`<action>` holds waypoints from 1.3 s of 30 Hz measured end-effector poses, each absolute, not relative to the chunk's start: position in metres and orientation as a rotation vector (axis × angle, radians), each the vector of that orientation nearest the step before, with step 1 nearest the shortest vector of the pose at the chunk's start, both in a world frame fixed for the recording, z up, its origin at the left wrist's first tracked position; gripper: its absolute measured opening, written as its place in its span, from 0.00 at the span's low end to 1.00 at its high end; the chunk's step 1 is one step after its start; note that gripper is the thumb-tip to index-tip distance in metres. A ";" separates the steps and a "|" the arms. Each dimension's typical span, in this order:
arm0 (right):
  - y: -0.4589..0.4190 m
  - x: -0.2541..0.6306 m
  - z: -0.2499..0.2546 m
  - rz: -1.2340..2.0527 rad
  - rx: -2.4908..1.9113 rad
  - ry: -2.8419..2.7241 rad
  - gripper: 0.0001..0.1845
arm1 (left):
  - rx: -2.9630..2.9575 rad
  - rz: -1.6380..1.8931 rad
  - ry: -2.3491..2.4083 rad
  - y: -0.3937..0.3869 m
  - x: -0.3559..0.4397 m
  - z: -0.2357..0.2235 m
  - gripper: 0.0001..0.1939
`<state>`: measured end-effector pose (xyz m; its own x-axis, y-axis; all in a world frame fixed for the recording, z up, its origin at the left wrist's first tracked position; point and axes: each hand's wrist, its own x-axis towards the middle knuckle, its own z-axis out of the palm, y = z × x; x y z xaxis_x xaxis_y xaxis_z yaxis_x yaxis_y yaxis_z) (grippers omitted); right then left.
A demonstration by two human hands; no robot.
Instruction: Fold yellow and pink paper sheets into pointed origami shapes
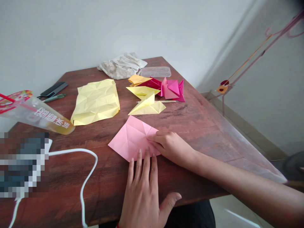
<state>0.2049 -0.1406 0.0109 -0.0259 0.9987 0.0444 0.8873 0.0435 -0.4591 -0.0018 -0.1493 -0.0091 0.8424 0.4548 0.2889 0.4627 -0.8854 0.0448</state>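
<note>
A pink sheet of origami paper (135, 137), marked with crossing creases, lies on the wooden table near its front edge. My left hand (143, 186) rests flat with spread fingers, its fingertips on the paper's lower edge and the thumb out to the side. From the right, my right hand (169, 145) bends its fingers together onto the paper's right part, index finger and thumb pressed close at a crease. The paper's right corner is partly hidden under that hand. Just beyond the sheet stand a pale yellow folded paper (148, 106) and a brighter yellow one (142, 91).
A creased yellow sheet (96, 101) lies left of the folded pieces. Behind are magenta folded papers (173, 87), a clear plastic box (155, 72) and a whitish cloth (123, 66). At left, a drink cup (45, 115) lies tilted near a white cable (89, 152) and a blurred-out device (21, 164).
</note>
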 end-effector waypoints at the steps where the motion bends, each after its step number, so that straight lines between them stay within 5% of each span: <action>1: -0.140 0.205 0.010 0.443 -1.901 -1.980 0.13 | -3.002 -0.453 -0.755 -0.149 -0.001 -0.009 0.47; 39: -0.142 0.205 0.010 0.301 -1.991 -1.975 0.13 | -3.174 -0.325 -1.049 -0.157 0.016 0.000 0.46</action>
